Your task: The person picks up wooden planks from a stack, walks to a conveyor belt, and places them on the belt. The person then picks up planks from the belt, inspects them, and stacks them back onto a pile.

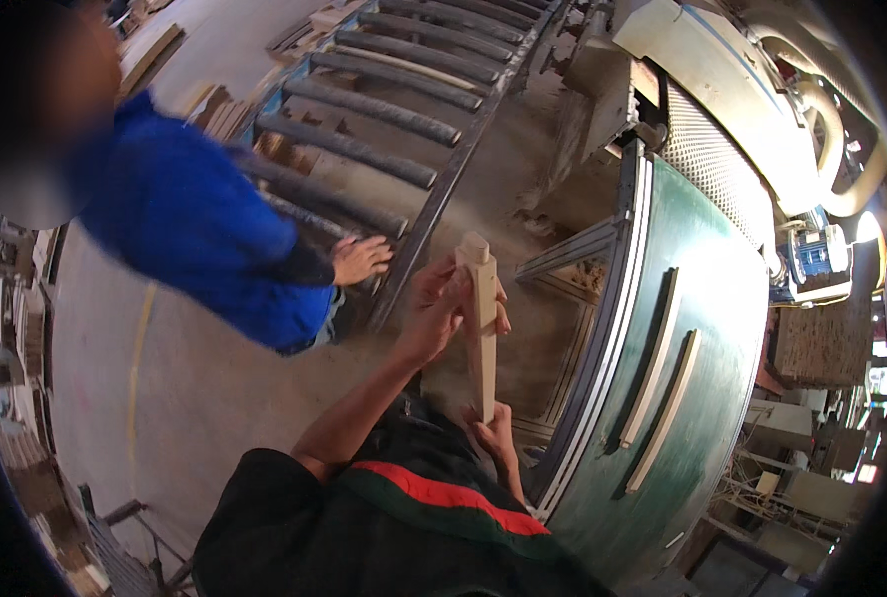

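Note:
A pale wooden piece with a tenon on its far end (482,318) is held up in front of my body, its near end toward me. My left hand (435,313) is closed round its upper part, with fingertips showing on the far side. The near end rests in my right hand (497,435), whose fingers curl against it and are partly hidden. To the right, two slim wooden strips (654,358) lie side by side on a green tabletop (722,289).
A co-worker in a blue top (195,234) stands at the left, one hand (362,260) by the roller conveyor (369,119). The green table's metal edge (602,348) runs close on my right. Beyond it stands a machine with a pale housing (727,95) and hoses.

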The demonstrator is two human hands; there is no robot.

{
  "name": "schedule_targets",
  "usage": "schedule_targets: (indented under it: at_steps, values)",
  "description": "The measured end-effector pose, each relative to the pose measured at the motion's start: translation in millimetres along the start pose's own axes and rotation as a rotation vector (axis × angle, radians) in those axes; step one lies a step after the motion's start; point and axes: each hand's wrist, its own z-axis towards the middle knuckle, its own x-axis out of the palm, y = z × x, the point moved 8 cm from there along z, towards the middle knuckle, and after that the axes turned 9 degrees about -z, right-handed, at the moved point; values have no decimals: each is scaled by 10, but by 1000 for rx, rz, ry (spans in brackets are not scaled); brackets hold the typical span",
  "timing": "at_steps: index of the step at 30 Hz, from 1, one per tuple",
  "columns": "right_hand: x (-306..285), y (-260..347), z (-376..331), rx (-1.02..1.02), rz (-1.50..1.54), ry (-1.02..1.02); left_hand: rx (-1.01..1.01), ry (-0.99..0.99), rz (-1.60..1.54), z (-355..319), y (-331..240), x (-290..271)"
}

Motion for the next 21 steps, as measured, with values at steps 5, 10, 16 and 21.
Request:
schedule_targets:
  at_steps: [5, 10, 16, 21]
  values:
    - [625, 5, -210, 102, -50, 137, 178, 53, 285, -1037, -428, 281]
    - [1359, -164, -451, 114, -196, 220, 354, -77, 586, -2097, -1024, 254]
    - [2435, 146, -778, -85, -455, 488, 720, -239, 535, -3318, -2219, -18]
    - [3769, 327, -999, -87, -393, 905, 1096, -886, 809, -4904, -3610, -545]
